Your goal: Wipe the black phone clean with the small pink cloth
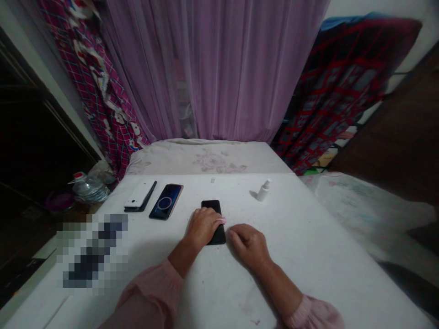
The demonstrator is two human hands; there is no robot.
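Black smartphone (218, 236) is lying flat on the white bench (308, 269), with its long side pointing away from the person. Beyond the bench, a purple curtain (219, 59) is hanging between a red checked cloth (343, 87) on the right side and a pink patterned cloth (99, 96) on the left side. A pale quilted cushion (206, 155) is lying along the far edge of the bench. On the bench, a white phone (140, 194) on a dark case and a dark phone with a ring mark (166, 201) are lying to the left of the black smartphone. A white spray bottle (264, 191) is standing to its right, and a plastic water bottle (89, 189) is sitting past the left edge. The left hand (202, 226) is pressing down over the smartphone with its fingers together, and a small pink cloth (222, 220) is showing at the fingertips, but I cannot tell if they are pinching it. The right hand (248, 246) is resting on the bench just beside the smartphone, with its fingers loosely curled and holding nothing.
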